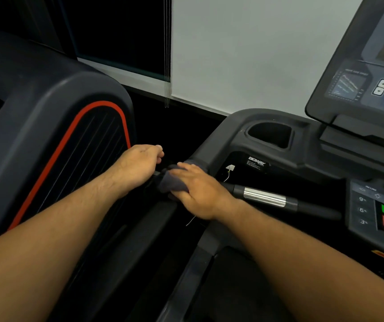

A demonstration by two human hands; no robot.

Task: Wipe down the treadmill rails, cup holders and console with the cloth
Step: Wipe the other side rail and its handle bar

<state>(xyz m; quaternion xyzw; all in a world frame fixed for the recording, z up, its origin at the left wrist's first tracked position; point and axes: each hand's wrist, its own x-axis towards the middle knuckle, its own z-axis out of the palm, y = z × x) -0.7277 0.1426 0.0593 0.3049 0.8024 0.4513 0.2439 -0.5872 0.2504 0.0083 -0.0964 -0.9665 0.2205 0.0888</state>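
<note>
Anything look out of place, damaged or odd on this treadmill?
A thin pale wire with a small white tag dangles loose in the recess under the cup holder, beside the BIGWAY label. Another loose thread shows below the right hand. Nothing looks spilled or broken.

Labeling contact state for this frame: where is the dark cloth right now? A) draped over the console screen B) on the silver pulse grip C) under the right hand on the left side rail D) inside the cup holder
C: the right hand presses the dark grey cloth onto the black left side rail, while the black cup holder sits empty and untouched beyond it.
</note>
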